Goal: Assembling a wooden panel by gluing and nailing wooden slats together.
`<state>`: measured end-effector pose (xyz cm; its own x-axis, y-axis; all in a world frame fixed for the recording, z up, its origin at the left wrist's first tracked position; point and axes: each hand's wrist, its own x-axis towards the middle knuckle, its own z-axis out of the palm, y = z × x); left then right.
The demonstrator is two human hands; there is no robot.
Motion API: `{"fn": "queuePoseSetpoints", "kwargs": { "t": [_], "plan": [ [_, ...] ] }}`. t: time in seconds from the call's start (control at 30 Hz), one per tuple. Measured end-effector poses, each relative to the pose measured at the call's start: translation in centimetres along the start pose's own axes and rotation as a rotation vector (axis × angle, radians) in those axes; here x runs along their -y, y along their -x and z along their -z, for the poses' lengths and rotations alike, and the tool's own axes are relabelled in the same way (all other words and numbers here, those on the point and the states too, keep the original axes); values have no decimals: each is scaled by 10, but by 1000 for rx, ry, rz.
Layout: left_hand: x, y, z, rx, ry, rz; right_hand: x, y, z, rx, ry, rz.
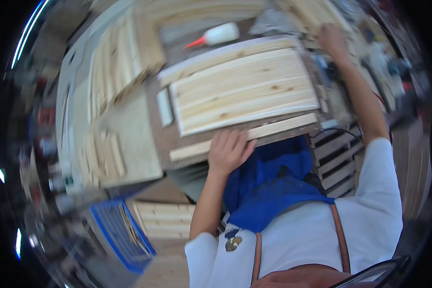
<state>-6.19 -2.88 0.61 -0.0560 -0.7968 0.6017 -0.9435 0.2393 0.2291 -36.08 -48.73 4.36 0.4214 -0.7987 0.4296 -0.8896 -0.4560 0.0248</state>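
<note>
My left hand (229, 152) lies over a long, narrow wooden strip (283, 126) along the bench's near edge. Its fingers bend across the strip, with the thumb at the near side. Just beyond lies a pale knotty wooden panel (245, 91), with white edges along its sides. Another wooden strip (230, 58) runs along the panel's far edge. Stretched out to the far right, my right hand (332, 39) looks closed beside some light wooden boards (312, 14). Blur hides what its fingers hold, if anything.
A white bottle with a red nozzle (222, 34) lies behind the panel, left of a grey cloth (272, 23). Stacked boards (115, 60) and short wood pieces (102, 156) occupy the left. A blue crate (122, 235) sits below left; a slatted pallet (338, 163) is below right.
</note>
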Motion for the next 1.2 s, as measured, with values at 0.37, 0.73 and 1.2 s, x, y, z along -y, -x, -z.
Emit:
{"fn": "queuePoseSetpoints", "kwargs": {
  "t": [0.37, 0.73, 1.2],
  "plan": [
    [3, 0, -2, -138, 24, -19, 4, 3, 3, -7, 120, 7],
    [3, 6, -3, -151, 73, -28, 3, 11, 31, 152, -19, -209],
    [-53, -48, 0, -30, 1034, 727, 149, 211, 151, 534, -1508, -540]
  ]
}}
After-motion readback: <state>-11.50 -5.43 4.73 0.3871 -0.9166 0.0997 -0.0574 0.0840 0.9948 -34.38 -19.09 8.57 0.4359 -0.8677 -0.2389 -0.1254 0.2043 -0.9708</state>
